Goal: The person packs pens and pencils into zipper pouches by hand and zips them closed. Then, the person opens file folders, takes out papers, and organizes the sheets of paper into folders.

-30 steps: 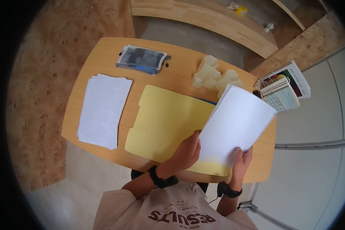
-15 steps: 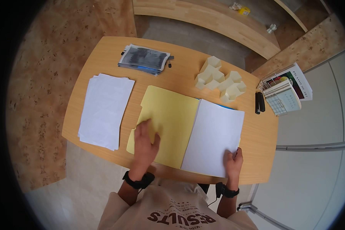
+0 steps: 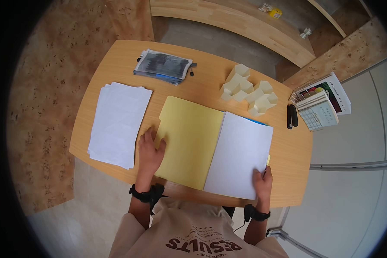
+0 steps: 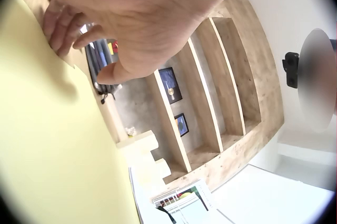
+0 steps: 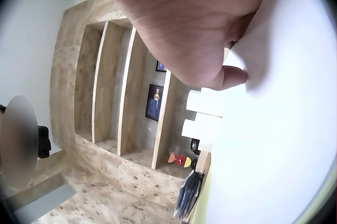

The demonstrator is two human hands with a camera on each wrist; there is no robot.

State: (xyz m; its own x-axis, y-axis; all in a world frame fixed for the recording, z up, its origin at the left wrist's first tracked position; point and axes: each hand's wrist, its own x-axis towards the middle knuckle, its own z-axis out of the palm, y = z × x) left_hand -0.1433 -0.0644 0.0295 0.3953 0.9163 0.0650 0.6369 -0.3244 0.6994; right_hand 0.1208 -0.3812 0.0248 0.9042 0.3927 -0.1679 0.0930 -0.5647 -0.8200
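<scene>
Reading the clock from the middle of the yellow folder (image 3: pixel 187 142), with 12 away from the person, a pale printed shirt (image 3: pixel 202 234) is nearest, at 6 o'clock. At 4 o'clock the right hand (image 3: pixel 262 182) pinches the edge of the white sheets (image 3: pixel 240 157), thumb on top, fingers curled beneath. At 9 o'clock the left hand (image 3: pixel 151 154) grips nothing, its fingers loosely bent at the folder's edge and its thumb held apart. The folder lies spread flat on the surface (image 3: pixel 206 79), the sheets covering its right half; a blue strip (image 3: pixel 257 122) peeks from under their far edge. Between 9 and 10 a separate paper stack (image 3: pixel 118 124) lies near the left hand. Farther off are a black stapler (image 3: pixel 292 116) at 2, cream hexagonal holders (image 3: pixel 249 92) at 1 and a zipped pouch (image 3: pixel 164 66) at 11. Beyond the stapler, also at 2, a wire rack (image 3: pixel 308 117) holds books (image 3: pixel 324 107).
</scene>
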